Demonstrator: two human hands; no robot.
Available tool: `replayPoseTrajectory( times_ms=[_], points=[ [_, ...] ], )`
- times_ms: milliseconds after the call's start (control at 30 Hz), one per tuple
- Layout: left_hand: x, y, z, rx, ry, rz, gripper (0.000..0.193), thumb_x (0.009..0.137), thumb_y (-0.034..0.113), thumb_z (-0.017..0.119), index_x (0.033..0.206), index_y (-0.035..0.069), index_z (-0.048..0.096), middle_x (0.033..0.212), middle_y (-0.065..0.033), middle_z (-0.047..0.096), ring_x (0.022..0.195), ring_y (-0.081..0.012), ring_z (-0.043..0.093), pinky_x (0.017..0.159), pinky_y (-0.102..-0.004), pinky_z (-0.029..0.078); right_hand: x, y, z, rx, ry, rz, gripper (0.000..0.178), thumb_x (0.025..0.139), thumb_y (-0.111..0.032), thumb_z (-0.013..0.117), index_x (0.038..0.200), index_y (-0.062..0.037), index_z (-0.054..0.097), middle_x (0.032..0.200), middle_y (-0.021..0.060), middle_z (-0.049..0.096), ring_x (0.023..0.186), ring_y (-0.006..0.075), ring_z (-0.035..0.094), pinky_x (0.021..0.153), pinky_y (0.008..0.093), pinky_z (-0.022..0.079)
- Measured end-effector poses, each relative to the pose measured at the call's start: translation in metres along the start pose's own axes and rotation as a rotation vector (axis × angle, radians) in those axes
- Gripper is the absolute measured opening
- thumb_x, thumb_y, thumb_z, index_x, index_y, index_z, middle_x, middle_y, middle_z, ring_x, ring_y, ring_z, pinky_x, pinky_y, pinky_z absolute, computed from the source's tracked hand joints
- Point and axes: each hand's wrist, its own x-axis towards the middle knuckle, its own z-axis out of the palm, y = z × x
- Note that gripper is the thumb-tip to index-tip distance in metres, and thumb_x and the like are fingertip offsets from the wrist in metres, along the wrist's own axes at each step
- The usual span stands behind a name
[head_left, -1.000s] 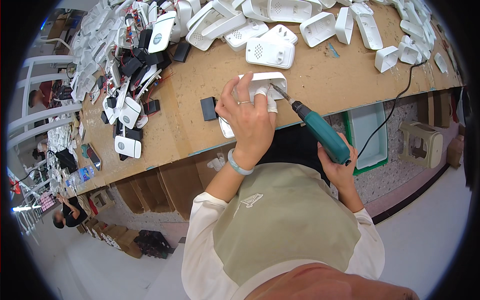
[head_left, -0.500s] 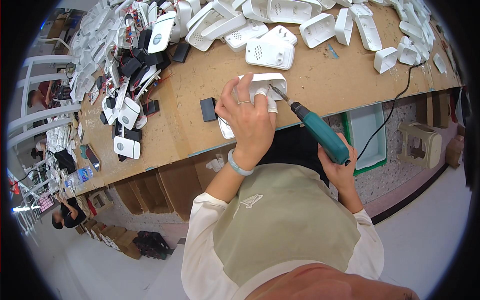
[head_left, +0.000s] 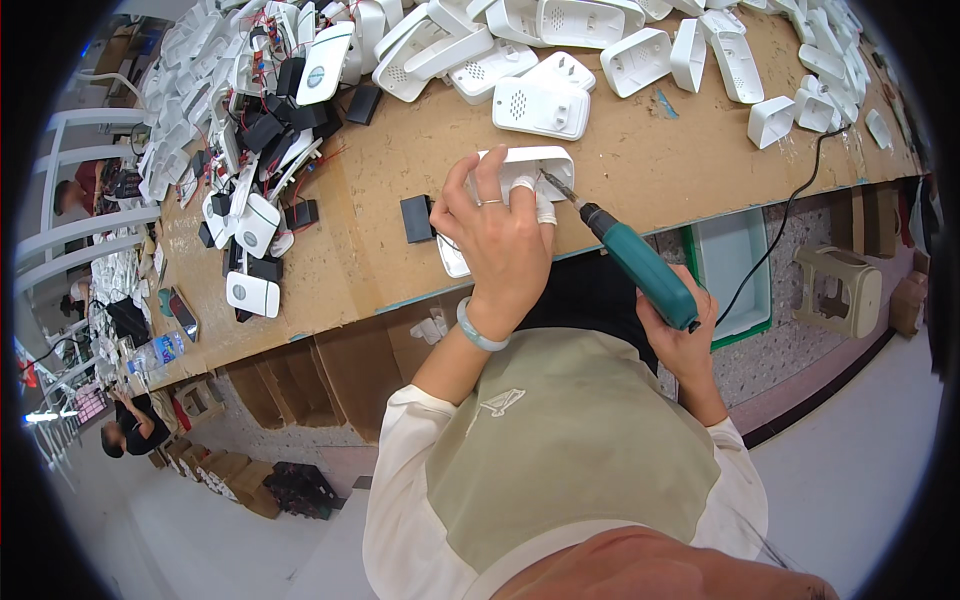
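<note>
A white plastic housing lies on the cardboard-topped bench in front of me, its hollow side up. My left hand grips it from above, fingers reaching over and into it; white wraps cover some fingertips. My right hand is closed round the rear of a green electric screwdriver. Its thin metal tip reaches inside the housing beside my left fingers; whether a screw is under it I cannot make out. Close to my left hand are a black box-shaped part and a white cover piece, partly hidden by the hand.
Assembled white plug-in units lie beyond the housing. White parts, red wires and black boxes heap at the left; more empty shells line the back. A black cord hangs off the bench near a green-rimmed tray and plastic stool.
Almost nothing differs. Both hands, the screwdriver and the housing keep their places, with only a very slight shift of the view.
</note>
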Motion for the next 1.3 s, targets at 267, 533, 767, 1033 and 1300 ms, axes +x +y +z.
replayPoseTrajectory(
  times_ms=[267,533,767,1033,1300],
  points=[
    [0.001,0.000,0.000,-0.009,0.006,-0.006,0.018,0.060,0.005,0.074,0.070,-0.003,0.061,0.128,-0.0189,0.054,0.122,-0.0393,0.043,0.093,-0.0544,0.028,-0.013,0.003,-0.005,-0.072,0.096,0.041,0.025,0.076,-0.001,0.075,0.100,-0.0004,0.067,0.085,0.0117,0.070,0.068,0.0225,0.069,0.067,0.0292,0.053],
    [0.003,0.003,-0.004,0.013,-0.031,-0.012,0.020,0.055,0.003,0.074,0.069,-0.003,0.061,0.128,-0.0200,0.054,0.121,-0.0397,0.043,0.092,-0.0530,0.028,-0.025,0.010,-0.004,0.039,0.282,0.032,0.020,0.078,-0.004,0.077,0.096,-0.0010,0.071,0.085,0.0095,0.072,0.069,0.0200,0.069,0.067,0.0300,0.054],
    [-0.002,0.004,-0.013,0.044,0.000,0.004,0.018,0.067,0.007,0.076,0.077,-0.003,0.064,0.132,-0.0210,0.052,0.122,-0.0404,0.043,0.095,-0.0542,0.030,-0.026,0.007,-0.006,0.057,0.280,0.020,0.020,0.078,-0.005,0.078,0.097,0.0002,0.071,0.084,0.0102,0.072,0.071,0.0182,0.069,0.067,0.0287,0.054],
    [-0.042,-0.009,-0.037,-0.174,0.037,0.043,0.033,0.074,0.013,0.083,0.104,0.005,0.072,0.103,-0.0080,0.067,0.092,-0.0271,0.058,0.087,-0.0391,0.040,-0.031,0.013,-0.006,0.046,0.291,0.072,0.019,0.078,-0.007,0.079,0.095,-0.0003,0.071,0.083,0.0096,0.072,0.069,0.0190,0.069,0.066,0.0283,0.054],
    [-0.024,-0.022,-0.031,-0.235,0.068,0.105,0.028,0.076,0.000,0.076,0.104,0.006,0.075,0.090,-0.0071,0.066,0.075,-0.0237,0.057,0.063,-0.0327,0.044,-0.022,0.010,-0.001,0.044,0.272,0.025,0.016,0.078,-0.007,0.077,0.091,-0.0009,0.070,0.077,0.0100,0.070,0.062,0.0202,0.068,0.061,0.0301,0.053]
  ],
)
